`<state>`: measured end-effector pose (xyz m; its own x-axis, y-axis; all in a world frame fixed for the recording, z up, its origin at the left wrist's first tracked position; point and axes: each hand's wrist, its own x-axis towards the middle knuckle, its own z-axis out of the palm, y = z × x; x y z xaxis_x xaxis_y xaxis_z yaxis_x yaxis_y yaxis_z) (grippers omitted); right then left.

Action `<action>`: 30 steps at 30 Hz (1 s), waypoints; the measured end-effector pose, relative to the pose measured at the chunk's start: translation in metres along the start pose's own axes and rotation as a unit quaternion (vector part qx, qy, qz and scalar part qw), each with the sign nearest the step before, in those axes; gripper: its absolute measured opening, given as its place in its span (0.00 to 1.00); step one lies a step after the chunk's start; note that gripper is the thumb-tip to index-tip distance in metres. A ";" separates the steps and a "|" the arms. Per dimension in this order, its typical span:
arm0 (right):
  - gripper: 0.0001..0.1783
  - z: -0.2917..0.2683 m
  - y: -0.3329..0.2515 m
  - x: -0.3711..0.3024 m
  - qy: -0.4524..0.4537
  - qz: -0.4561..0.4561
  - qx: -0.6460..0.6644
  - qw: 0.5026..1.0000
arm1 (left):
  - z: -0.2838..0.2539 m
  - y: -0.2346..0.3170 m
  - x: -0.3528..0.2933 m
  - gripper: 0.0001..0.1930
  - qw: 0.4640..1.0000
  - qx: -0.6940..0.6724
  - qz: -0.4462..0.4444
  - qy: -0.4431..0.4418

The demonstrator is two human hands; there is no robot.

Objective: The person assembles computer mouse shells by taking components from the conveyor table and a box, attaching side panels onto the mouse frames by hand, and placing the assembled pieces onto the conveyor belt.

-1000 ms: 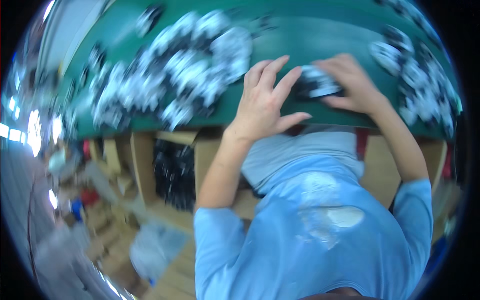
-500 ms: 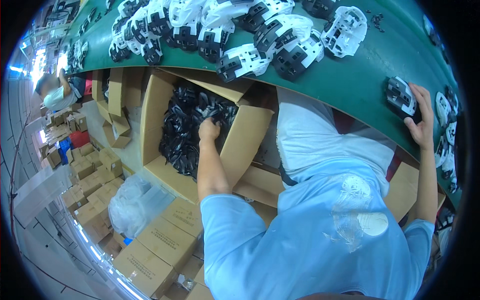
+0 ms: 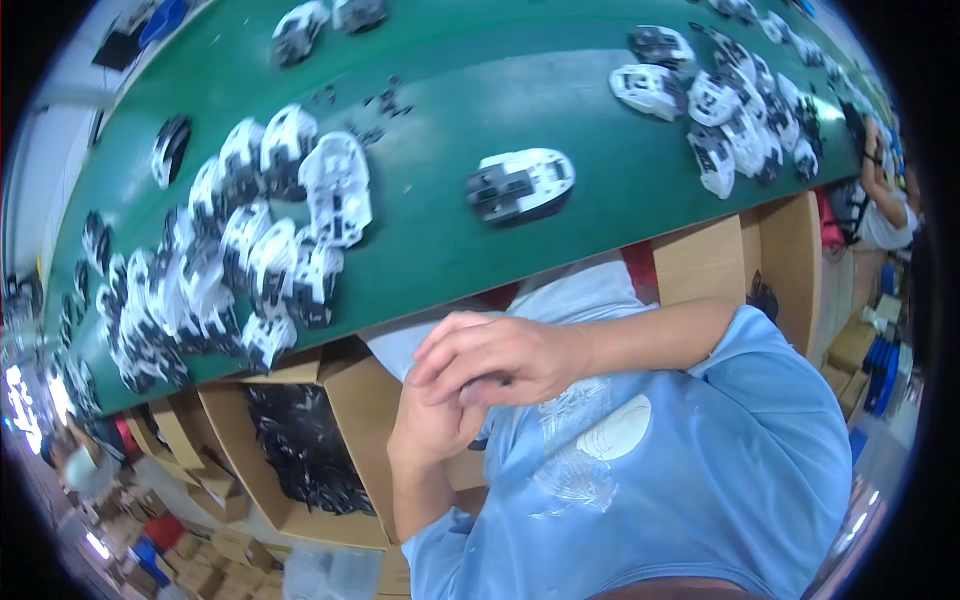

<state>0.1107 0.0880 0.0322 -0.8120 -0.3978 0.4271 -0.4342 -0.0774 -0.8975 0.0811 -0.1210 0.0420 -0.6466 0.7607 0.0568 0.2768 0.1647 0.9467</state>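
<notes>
My hands meet in front of my shirt, below the table's near edge. My right hand lies across my left hand, with its fingers curled. A small dark piece shows at the right hand's fingers and thumb. The left hand's fingers are mostly covered, and what they hold cannot be made out. On the green table before me lies a black-and-white plastic shell, shaped like a computer mouse, with neither hand on it. An open carton of black plastic pieces stands to my left.
Several similar shells crowd the table at left, and another group lies at right. Small black bits are scattered further back. Another open carton stands at right. A person sits at the far right.
My left hand has come out of the carton and my right hand has let go of the shell. Both now meet before my chest. The view has turned right.
</notes>
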 end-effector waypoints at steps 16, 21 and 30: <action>0.27 -0.091 0.020 -0.053 0.449 0.060 0.232 0.861 | 0.069 0.000 0.160 0.34 0.992 -0.078 0.021 0.100; 0.28 -0.076 0.036 -0.026 0.378 0.133 0.264 0.877 | 0.092 -0.019 0.130 0.33 0.941 -0.297 0.033 0.159; 0.25 -0.085 0.031 -0.008 0.373 0.006 -0.158 0.914 | 0.073 0.000 0.119 0.48 0.905 -0.381 -0.035 0.185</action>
<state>0.0706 0.1661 0.0099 -0.8067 0.3461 0.4789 -0.4185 0.2376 -0.8766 0.0557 0.0155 0.0254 -0.8762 0.4801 -0.0422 -0.2534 -0.3845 0.8877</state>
